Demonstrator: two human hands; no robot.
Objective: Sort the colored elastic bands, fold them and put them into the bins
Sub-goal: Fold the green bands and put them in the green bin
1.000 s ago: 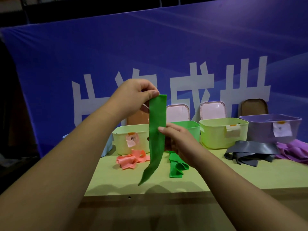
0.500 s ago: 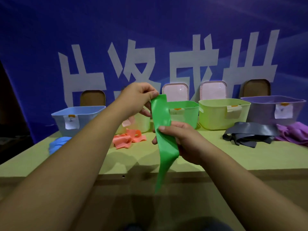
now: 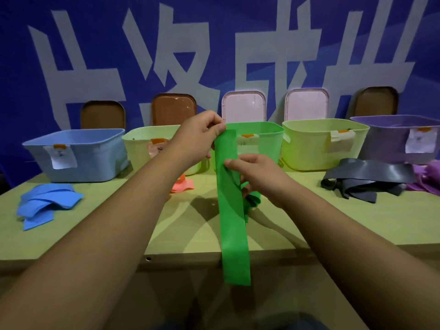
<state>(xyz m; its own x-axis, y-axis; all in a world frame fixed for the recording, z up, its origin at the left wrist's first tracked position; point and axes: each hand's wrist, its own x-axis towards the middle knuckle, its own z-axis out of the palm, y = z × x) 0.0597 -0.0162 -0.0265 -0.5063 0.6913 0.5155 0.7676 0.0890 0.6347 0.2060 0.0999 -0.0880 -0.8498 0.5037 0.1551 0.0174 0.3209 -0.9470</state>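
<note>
A yellow-green table [image 3: 333, 222] stands before a blue banner [image 3: 100, 44] printed with large white characters. Five bins line the table's far edge, each with a paper label [image 3: 62, 157] on its front and a lid [image 3: 242, 106] propped upright behind it against the banner. Toward the left edge, a heap of blue bands [image 3: 45, 203] lies in front of the blue bin [image 3: 78, 156]. Next stands a pale green bin [image 3: 140, 144], with salmon bands [image 3: 182, 185] on the table before it, partly hidden by the left forearm. At centre, the left hand [image 3: 197, 136] is raised in front of the green bin [image 3: 264, 139], its fingers [image 3: 215, 126] curled and pinching the upper end of the green band [image 3: 232, 222]. The right hand [image 3: 259, 177], lower and just beside it, pinches the same band between the thumb and fingers that curl behind it. The band hangs flat and straight from these two grips, its lower end reaching past the table's near edge. Loose green bands [image 3: 253, 201] lie on the table below the right hand. Further right stands a yellow-green bin [image 3: 316, 144], then a purple bin [image 3: 392, 139] at the right edge. Dark grey bands [image 3: 366, 179] sprawl in front of these two, just beside a heap of purple bands [image 3: 426, 179] cut by the frame.
</note>
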